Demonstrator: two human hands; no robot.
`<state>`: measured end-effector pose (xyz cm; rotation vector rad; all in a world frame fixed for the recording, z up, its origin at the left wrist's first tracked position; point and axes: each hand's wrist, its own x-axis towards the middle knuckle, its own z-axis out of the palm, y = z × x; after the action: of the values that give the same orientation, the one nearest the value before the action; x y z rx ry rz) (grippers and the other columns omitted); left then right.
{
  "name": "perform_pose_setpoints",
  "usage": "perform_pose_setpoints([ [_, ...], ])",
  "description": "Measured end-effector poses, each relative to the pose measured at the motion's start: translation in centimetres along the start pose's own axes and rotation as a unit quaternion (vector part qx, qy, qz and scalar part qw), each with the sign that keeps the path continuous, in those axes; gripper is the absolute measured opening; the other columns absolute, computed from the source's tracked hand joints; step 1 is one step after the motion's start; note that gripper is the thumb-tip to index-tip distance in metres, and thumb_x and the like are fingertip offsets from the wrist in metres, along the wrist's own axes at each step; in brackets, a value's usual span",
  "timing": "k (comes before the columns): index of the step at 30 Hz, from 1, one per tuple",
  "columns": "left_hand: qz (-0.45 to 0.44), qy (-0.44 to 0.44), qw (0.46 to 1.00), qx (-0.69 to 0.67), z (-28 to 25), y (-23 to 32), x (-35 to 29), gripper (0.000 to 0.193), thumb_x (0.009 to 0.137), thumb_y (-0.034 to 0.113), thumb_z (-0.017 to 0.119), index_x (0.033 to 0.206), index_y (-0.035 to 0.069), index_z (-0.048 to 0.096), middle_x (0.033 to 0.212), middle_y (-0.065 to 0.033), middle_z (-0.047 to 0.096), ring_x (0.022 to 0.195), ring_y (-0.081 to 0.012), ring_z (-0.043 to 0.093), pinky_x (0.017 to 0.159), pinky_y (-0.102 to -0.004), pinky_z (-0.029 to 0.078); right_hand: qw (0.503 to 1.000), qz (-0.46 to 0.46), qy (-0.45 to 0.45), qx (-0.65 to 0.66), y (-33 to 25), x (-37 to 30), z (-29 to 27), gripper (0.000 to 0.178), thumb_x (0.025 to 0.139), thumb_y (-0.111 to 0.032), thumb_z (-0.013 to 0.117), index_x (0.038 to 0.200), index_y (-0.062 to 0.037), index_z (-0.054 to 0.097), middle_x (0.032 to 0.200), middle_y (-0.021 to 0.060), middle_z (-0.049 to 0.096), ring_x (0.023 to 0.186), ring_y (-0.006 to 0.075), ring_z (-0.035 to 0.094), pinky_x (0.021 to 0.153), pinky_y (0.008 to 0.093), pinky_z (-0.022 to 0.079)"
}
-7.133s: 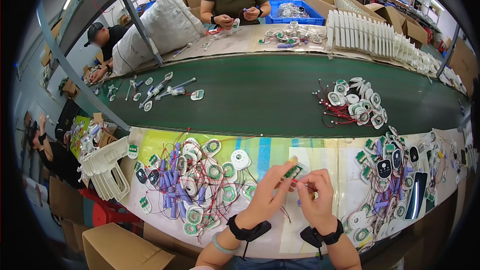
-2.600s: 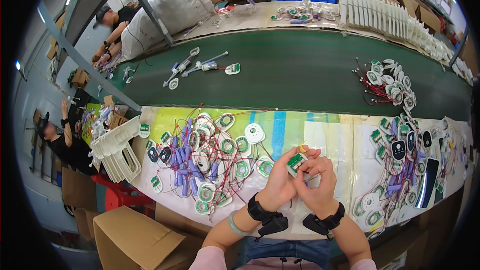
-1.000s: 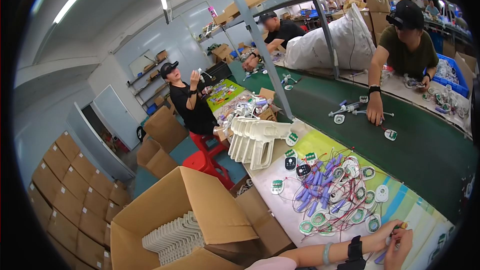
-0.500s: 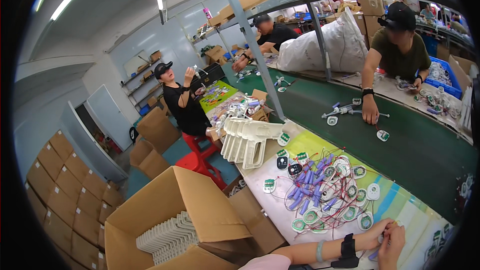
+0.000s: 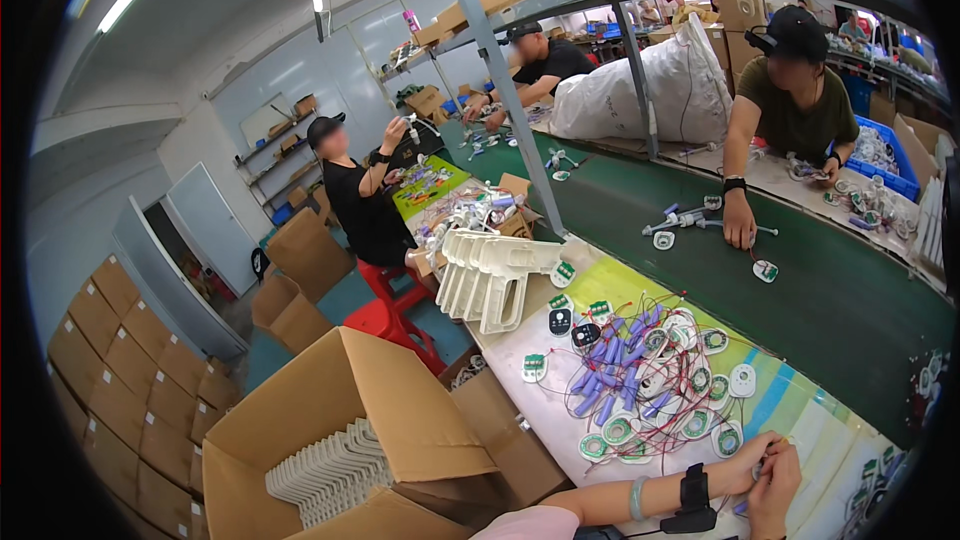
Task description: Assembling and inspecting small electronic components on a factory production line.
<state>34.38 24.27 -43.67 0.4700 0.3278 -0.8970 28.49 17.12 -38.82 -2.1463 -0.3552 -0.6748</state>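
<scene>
My left hand [image 5: 750,460] and my right hand [image 5: 776,483] meet at the near right of the table, their fingers closed together around something small that I cannot make out. A purple cylindrical battery [image 5: 741,507] shows partly below my left wrist. Just beyond my hands lies a tangled heap of purple battery cells [image 5: 606,365], thin red wires and white oval covers with green circuit boards [image 5: 727,438]. A white oval cover [image 5: 742,380] rests at the heap's right side. Beside the heap's far left edge sit black-faced oval panels [image 5: 585,335].
Cream plastic handle frames [image 5: 490,280] stand stacked at the table's far end. An open carton [image 5: 420,420] of similar frames is at my left. A green conveyor belt [image 5: 620,205] runs beyond the table, where a co-worker's hand [image 5: 739,225] rests. A metal post [image 5: 500,90] rises beside it.
My two hands stay together, with the fingers slightly shifted. The view has moved a little. The co-worker at the far left has moved a raised white part outward, away from the head.
</scene>
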Motion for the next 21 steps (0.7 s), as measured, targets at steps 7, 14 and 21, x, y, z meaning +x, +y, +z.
perform_pose_setpoints([
  [7, -0.054, -0.04, 0.996, -0.065, -1.2, 0.2, 0.6, 0.024, 0.087, 0.026, 0.055, 0.066, 0.015, 0.048, 0.066, 0.0045, 0.05, 0.06, -0.0084, 0.045, 0.058, -0.0256, 0.039, 0.996, 0.069, -0.009, 0.062, 0.1, -0.2, -0.4, 0.011, 0.069, 0.01, 0.043, 0.071, -0.0005, 0.042, 0.077, 0.0108, 0.048, 0.065, 0.0199, 0.047, 0.055, 0.0288, 0.035],
  [14, -0.076, -0.04, 0.993, -0.085, -1.4, 0.2, 0.8, 0.021, 0.086, 0.025, 0.056, 0.07, 0.013, 0.051, 0.069, 0.0014, 0.051, 0.066, -0.0123, 0.051, 0.065, -0.0279, 0.045, 0.985, 0.106, 0.024, 0.134, 1.1, -0.7, 0.3, 0.013, 0.073, 0.011, 0.047, 0.077, -0.0011, 0.048, 0.076, 0.0047, 0.049, 0.063, 0.0096, 0.042, 0.055, 0.0218, 0.031],
  [21, -0.069, -0.092, 0.99, -0.077, -2.0, 0.3, 1.2, 0.016, 0.086, 0.024, 0.056, 0.077, 0.011, 0.057, 0.072, 0.0017, 0.052, 0.069, -0.011, 0.05, 0.066, -0.0252, 0.044, 0.985, 0.142, -0.006, 0.099, 0.8, -0.6, -0.3, 0.011, 0.074, 0.01, 0.05, 0.077, 0.0001, 0.049, 0.073, 0.0046, 0.05, 0.064, 0.0099, 0.044, 0.057, 0.0222, 0.034],
])
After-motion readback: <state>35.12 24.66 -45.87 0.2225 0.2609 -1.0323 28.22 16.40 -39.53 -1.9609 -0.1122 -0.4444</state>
